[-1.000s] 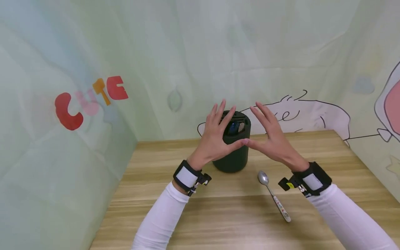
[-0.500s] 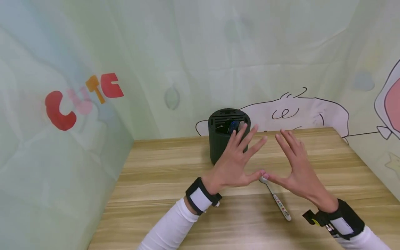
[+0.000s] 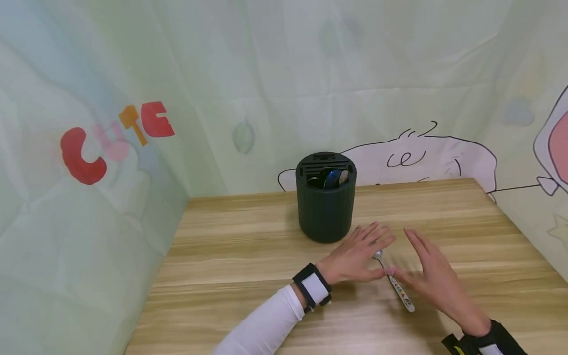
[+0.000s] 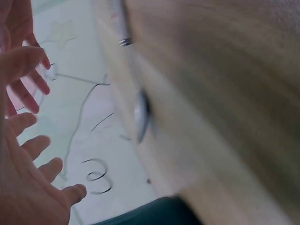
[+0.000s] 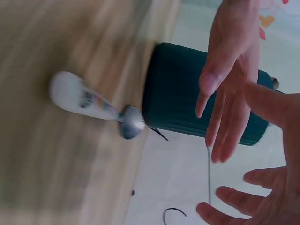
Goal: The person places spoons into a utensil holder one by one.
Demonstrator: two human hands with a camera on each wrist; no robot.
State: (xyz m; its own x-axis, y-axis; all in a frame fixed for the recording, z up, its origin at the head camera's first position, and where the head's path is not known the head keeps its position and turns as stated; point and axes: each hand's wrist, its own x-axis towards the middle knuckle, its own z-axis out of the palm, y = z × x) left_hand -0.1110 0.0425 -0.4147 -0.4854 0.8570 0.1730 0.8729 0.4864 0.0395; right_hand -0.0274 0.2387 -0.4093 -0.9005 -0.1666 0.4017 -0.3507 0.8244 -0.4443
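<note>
A metal spoon with a white patterned handle [image 3: 401, 293] lies on the wooden table. Over its upper part hovers my left hand [image 3: 359, 254], fingers spread and holding nothing, partly covering the bowl in the head view. My right hand [image 3: 439, 281] is just right of the handle, its fingers extended and apart from the thumb. Both thumb tips come together above the spoon. In the left wrist view the spoon's bowl [image 4: 141, 115] sits below the hands' level, on the table; the right wrist view shows the bowl [image 5: 131, 123] beyond the handle end.
Behind the left hand stands a dark green cylindrical holder [image 3: 326, 217] with a slotted top, containing several items, one of them blue [image 3: 332, 178]. A printed cloth backdrop [image 3: 284, 98] rises along the table's back and left edges. The wooden tabletop [image 3: 213, 276] extends around the spoon.
Both hands have come down and to the right, from in front of the holder to over the spoon, thumbs staying together. Spoon and holder stay in place.
</note>
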